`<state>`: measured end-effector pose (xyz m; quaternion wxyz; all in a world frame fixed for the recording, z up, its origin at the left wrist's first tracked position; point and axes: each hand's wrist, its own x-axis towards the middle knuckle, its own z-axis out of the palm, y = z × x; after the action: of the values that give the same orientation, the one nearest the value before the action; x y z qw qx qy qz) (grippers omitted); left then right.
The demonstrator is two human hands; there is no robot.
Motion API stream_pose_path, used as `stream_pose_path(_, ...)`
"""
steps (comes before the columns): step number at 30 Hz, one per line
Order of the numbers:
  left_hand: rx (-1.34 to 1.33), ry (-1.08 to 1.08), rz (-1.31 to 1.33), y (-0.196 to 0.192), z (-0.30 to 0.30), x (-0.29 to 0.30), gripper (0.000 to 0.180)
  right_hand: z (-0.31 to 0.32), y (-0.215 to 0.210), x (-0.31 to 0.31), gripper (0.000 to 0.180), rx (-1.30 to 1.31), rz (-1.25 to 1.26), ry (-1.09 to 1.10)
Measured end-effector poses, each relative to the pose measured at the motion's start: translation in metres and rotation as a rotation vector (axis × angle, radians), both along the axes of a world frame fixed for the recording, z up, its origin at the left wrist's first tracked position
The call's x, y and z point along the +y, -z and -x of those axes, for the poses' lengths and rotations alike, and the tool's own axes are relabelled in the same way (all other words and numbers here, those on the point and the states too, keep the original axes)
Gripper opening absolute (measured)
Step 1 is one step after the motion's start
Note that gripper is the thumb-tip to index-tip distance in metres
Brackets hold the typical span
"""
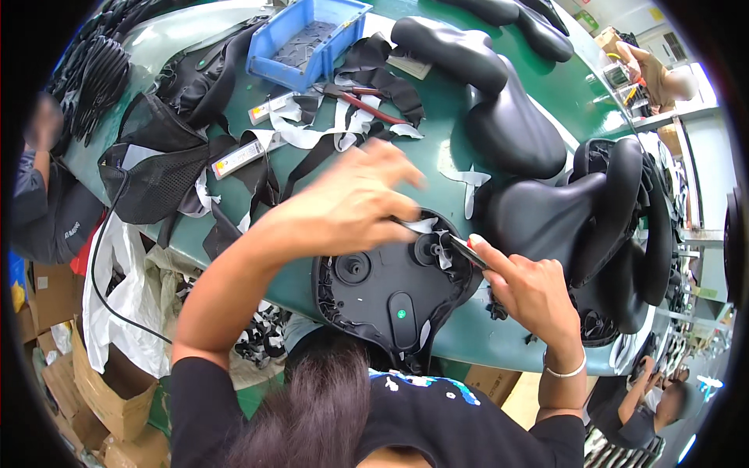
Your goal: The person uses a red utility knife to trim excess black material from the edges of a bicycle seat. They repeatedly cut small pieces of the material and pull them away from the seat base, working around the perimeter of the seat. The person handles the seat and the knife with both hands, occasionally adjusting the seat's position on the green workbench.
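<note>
An upturned black bicycle saddle (370, 304) lies at the table's near edge, its hollow underside facing up, with two round posts and a green dot inside. My right hand (534, 292) is closed around a slim knife-like tool (466, 251), whose tip meets the saddle's right rim. Pale trimming scraps (443, 253) stick up along that rim. Above the saddle's far edge is my left hand (351, 199), smeared by motion. Its fingertips come close to a white scrap (424, 225) at the rim; whether they grip it cannot be made out.
Finished-looking black saddles (515, 132) are piled on the right. Beyond my left hand lie red-handled pliers (367, 101), fabric offcuts and blade packets (238, 158). A blue bin (308, 66) stands at the back, a black mesh bag (148, 179) on the left. Other people work at both sides.
</note>
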<state>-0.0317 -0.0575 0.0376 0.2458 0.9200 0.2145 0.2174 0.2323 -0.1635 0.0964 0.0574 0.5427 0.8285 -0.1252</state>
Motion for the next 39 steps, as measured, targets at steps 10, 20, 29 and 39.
stream_pose_path(10,-1.607,-1.198,0.043,-0.077,-0.021,0.014,0.035,0.009,0.027,-0.094,0.048,0.406,0.085,0.496)
stream_pose_path(20,-0.06,-0.928,0.066,0.002,0.015,-0.035,0.062,0.046,0.083,-0.024,0.086,1.196,0.048,0.703)
stream_pose_path(29,-1.017,-0.449,1.101,-0.065,-0.001,0.166,0.05,-0.025,-0.076,0.237,0.022,1.323,-0.898,0.592)
stream_pose_path(39,0.0,-0.68,0.104,0.021,-0.125,0.429,0.095,-0.227,0.112,0.467,0.056,1.461,-0.445,1.005)
